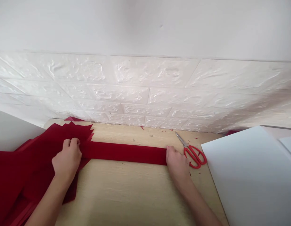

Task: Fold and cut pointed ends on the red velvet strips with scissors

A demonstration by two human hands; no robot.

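Note:
A dark red fabric strip [126, 153] stretches flat and straight across the wooden table between my two hands. At its right end, the fingers of my right hand [178, 163] are closed on the strip's edge. My left hand [68, 157] is closed at the other end, above a heap of red fabric pieces [39, 163] with zigzag-cut ends. The left fingertips are partly hidden against the red cloth. Just right of my right hand lie scissors [194, 155] with red handles, their blades pointing up and left.
Behind the wooden table [126, 188] rises a white brick-patterned wall [136, 91]. A large white board or box [251, 175] stands at the right edge, and a pale panel [13, 131] at the left. Small red scraps lie near the scissors and along the wall.

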